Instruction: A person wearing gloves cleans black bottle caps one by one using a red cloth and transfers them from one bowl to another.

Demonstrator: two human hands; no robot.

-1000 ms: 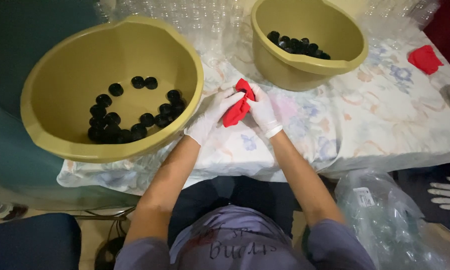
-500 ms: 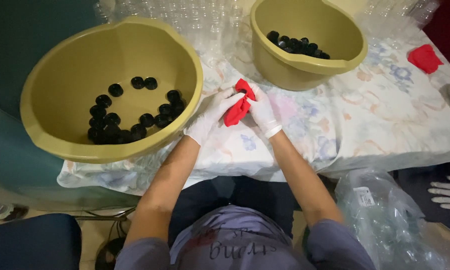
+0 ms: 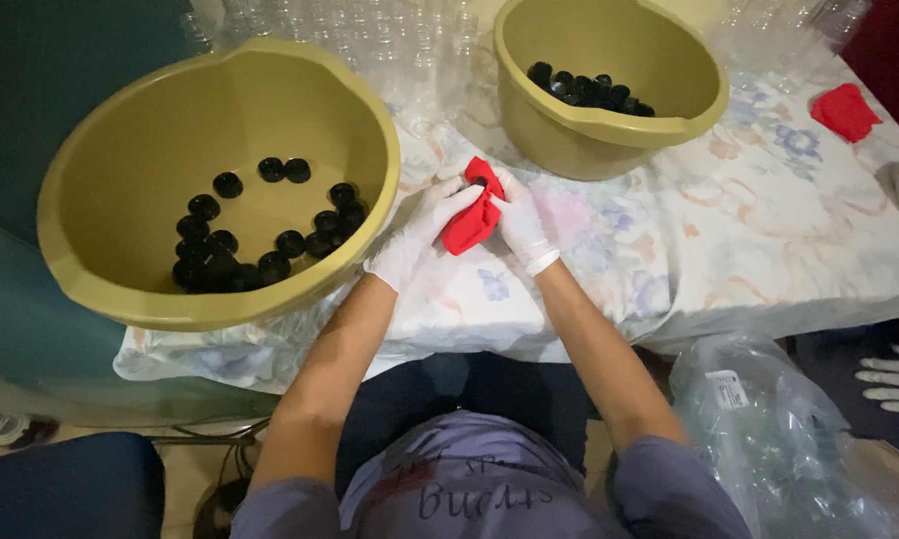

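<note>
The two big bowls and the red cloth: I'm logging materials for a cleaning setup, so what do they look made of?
Near bowl and far bowl: likely moulded plastic, olive-yellow, smooth with a dull sheen and rolled rims. Red cloth, held by left hand and right hand: soft fabric, matte, creased.

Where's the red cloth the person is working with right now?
The red cloth sits mid-frame, held between the gloved left hand and right hand, between the two bowls.

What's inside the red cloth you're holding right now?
Both gloved hands, left hand and right hand, wrap the red cloth. A small dark round piece peeks out at its top. The rest of it is covered by cloth and fingers.
</note>
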